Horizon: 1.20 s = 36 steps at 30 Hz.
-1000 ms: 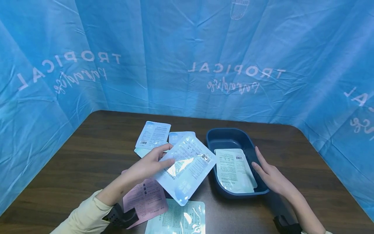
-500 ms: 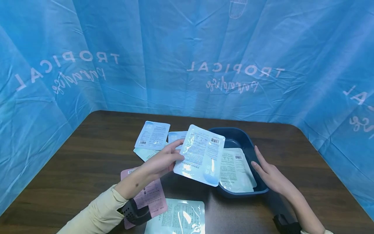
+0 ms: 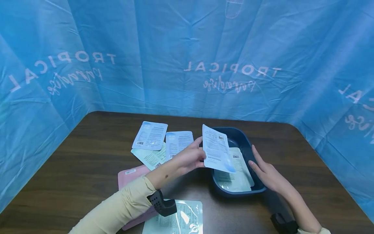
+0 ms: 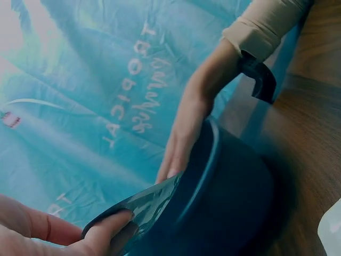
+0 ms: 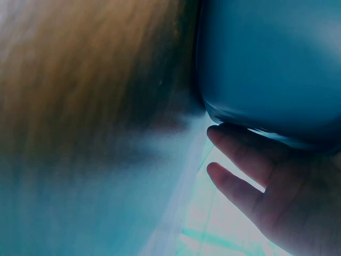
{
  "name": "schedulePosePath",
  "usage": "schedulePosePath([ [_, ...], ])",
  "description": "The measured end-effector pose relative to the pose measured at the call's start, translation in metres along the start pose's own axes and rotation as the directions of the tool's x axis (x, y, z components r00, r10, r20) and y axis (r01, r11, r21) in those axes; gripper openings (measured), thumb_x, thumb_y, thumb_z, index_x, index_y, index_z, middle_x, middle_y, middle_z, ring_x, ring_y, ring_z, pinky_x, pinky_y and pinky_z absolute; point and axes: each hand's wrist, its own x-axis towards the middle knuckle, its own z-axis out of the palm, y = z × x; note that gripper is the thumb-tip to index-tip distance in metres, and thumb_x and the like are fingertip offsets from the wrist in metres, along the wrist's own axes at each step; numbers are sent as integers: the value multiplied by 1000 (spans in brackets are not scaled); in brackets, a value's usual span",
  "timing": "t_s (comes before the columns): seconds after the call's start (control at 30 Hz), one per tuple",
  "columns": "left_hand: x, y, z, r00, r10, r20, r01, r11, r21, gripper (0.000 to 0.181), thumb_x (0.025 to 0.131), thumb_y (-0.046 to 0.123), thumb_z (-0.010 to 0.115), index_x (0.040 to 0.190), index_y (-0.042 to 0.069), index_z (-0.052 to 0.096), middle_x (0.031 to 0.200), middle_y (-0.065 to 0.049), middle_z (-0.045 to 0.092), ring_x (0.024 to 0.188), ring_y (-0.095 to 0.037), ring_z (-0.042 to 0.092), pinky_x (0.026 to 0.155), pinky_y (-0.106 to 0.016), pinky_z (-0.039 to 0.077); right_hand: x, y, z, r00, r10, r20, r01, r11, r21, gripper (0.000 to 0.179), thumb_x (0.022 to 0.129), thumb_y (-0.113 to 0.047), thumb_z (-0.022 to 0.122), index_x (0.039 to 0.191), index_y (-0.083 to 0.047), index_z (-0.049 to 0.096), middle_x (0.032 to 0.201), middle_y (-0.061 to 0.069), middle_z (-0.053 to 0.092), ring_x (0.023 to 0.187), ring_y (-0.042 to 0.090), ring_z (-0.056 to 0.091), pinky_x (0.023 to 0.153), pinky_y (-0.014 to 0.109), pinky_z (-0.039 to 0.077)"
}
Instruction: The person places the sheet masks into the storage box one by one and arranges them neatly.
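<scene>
My left hand [image 3: 188, 157] pinches a light-blue sheet mask packet [image 3: 217, 149] by its left edge, thumb and fingers on either side. The packet is tilted, printed side showing, and overlaps the left part of a dark blue plastic tub [image 3: 239, 194]. In the left wrist view the packet [image 4: 154, 205] slopes close over the tub's rim. Inside the tub lies a pale green packet [image 3: 241, 177], partly hidden behind the held one. My right hand [image 3: 270, 174] rests with straight fingers at the tub's right wall; the right wrist view shows two fingertips [image 5: 216, 132] right at its outside.
Left of the tub, two light-blue packets [image 3: 150, 135] [image 3: 178, 141] and a pale green one [image 3: 150, 157] lie overlapping. A pink packet [image 3: 132, 174] is partly under my left arm. Another green packet [image 3: 187, 221] lies at the front. A blue printed curtain [image 3: 163, 94] borders the table.
My left hand has carried the light-blue packet rightward from above the loose packets to over the tub, turning it more upright. The right hand stays at the tub's side.
</scene>
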Motion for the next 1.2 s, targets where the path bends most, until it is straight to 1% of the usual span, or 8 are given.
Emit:
schedulePosePath([
  [0.2, 11, -7, 10, 999, -32, -22, 32, 999, 16, 71, 88, -14, 35, 150, 14, 13, 138, -22, 37, 113, -37, 46, 92, -53, 38, 3, -1, -1, 1000, -14, 3, 14, 1000, 6, 68, 102, -33, 35, 148, -5, -5, 149, 29, 7, 129, 51, 18, 96, 64, 21],
  [0.37, 16, -9, 15, 999, -54, -2, 54, 999, 11, 72, 88, -15, 36, 150, 14, 12, 139, -22, 34, 113, -39, 45, 91, -55, 37, 3, -3, -2, 1000, -12, 3, 12, 1000, 2, 68, 102, -33, 35, 149, -6, -6, 149, 29, 8, 128, 52, 19, 95, 65, 22],
  [0.53, 20, -13, 19, 996, -90, 8, 89, 996, 12, 70, 89, -14, 37, 149, 14, 14, 133, -23, 38, 110, -41, 46, 90, -58, 35, 2, -4, -3, 1000, -15, 2, 15, 1000, -3, 67, 102, -31, 36, 149, -5, -6, 148, 30, 9, 128, 52, 20, 94, 65, 24],
  [0.63, 23, -17, 21, 995, -103, 15, 102, 994, 31, 69, 90, -14, 39, 149, 13, 14, 130, -23, 41, 108, -40, 48, 89, -58, 36, 2, -4, -3, 1000, -12, 3, 12, 1000, -3, 68, 102, -31, 36, 149, -5, -6, 148, 30, 8, 128, 53, 20, 94, 65, 24],
  [0.77, 25, -22, 25, 993, -110, 35, 108, 992, 65, 65, 92, -12, 39, 148, 9, 14, 135, -21, 39, 111, -37, 46, 90, -55, 37, 1, -3, -3, 1000, -10, 2, 10, 1000, 0, 68, 102, -32, 36, 148, -5, -6, 148, 31, 8, 127, 53, 20, 94, 65, 24],
  [0.9, 27, -25, 31, 990, -131, 42, 126, 987, 98, 57, 94, -8, 40, 146, 4, 19, 137, -20, 38, 115, -36, 44, 92, -53, 36, 1, -1, -3, 1000, -14, 4, 14, 1000, 7, 68, 103, -32, 35, 148, -5, -6, 149, 30, 6, 128, 53, 18, 95, 66, 22],
  [1.07, 27, -30, 37, 984, -170, 44, 163, 977, 141, 50, 94, -7, 41, 142, -3, 26, 137, -21, 39, 121, -35, 40, 97, -53, 31, 0, 1, -1, 1000, -23, 2, 23, 1000, 16, 67, 103, -30, 36, 148, -3, -5, 149, 30, 6, 128, 53, 18, 95, 65, 22],
  [1.2, 25, -33, 42, 981, -185, 61, 173, 971, 168, 51, 94, -6, 42, 142, -5, 25, 140, -20, 36, 125, -34, 36, 101, -52, 26, 0, 1, 1, 1000, -23, -1, 23, 1000, 10, 67, 102, -30, 36, 148, -3, -4, 148, 31, 8, 127, 53, 21, 94, 65, 24],
])
